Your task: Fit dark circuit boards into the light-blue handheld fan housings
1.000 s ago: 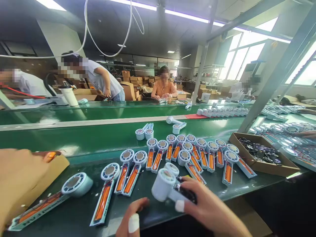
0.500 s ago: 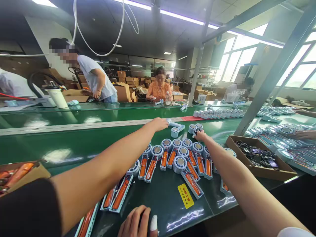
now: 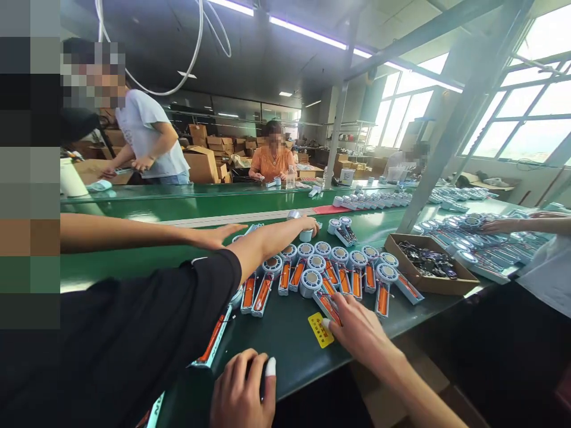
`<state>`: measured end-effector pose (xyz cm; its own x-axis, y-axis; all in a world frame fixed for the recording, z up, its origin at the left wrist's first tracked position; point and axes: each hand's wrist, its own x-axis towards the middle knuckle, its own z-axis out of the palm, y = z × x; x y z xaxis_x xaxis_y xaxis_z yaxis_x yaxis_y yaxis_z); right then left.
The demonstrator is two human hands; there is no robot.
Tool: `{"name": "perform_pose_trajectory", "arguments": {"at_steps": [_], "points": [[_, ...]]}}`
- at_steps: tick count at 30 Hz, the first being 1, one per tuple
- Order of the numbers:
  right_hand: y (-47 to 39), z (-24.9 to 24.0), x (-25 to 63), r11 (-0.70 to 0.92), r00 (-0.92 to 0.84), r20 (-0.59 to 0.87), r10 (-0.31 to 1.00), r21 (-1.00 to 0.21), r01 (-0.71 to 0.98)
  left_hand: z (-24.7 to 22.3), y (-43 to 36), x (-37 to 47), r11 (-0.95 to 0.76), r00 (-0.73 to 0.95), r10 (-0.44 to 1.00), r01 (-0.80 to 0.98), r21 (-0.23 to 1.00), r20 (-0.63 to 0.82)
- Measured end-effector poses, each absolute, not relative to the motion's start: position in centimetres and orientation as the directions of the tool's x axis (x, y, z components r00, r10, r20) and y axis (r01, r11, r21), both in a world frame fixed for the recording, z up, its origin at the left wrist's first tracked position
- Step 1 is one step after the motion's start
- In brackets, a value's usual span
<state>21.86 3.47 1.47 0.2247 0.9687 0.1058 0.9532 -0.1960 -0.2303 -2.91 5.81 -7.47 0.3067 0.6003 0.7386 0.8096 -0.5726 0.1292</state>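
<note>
Your right hand (image 3: 359,327) is at the near fan (image 3: 311,283) on the bench (image 3: 289,342), thumb and fingers apart; looks like a pick-up, calling for a pinch on its handle (image 3: 325,302); your left hand (image 3: 244,386) curls, grip hidden, can't tell.

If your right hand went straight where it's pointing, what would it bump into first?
Probably the pale blue round-headed piece, at the orange strip in its handle. The right hand is right by it; I can't tell whether they touch.
</note>
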Motion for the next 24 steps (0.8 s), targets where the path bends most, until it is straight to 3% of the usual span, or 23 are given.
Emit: {"name": "perform_pose_trajectory", "arguments": {"at_steps": [7,14,19,22,24], "points": [[4.7,0.3,20.8,-0.26,0.334,0.211,0.919,-0.311,0.914,-6.6,5.2,-2.9,-0.676,0.273,0.598,0.677,0.29,0.754],[-0.2,0.3,19.1,-0.134,0.364,0.4,0.841,-0.497,0.857,-5.2,3.5,-1.5,-0.561,0.133,0.798,0.519,0.645,0.587],[-1.8,-3.2,11.9,-0.09,0.33,0.425,0.843,-0.493,0.866,-5.1,3.2,0.3,-0.35,0.011,0.921,0.465,0.813,0.39],[-1.0,-5.6,8.1,-0.182,0.365,0.391,0.845,-0.431,0.884,-5.5,3.8,-0.5,-0.219,-0.056,0.958,0.493,0.842,0.282],[-0.3,-6.4,7.2,-0.143,0.298,0.375,0.878,-0.389,0.91,-5.6,4.4,-1.7,-0.198,-0.054,0.963,0.518,0.832,0.262]]}}
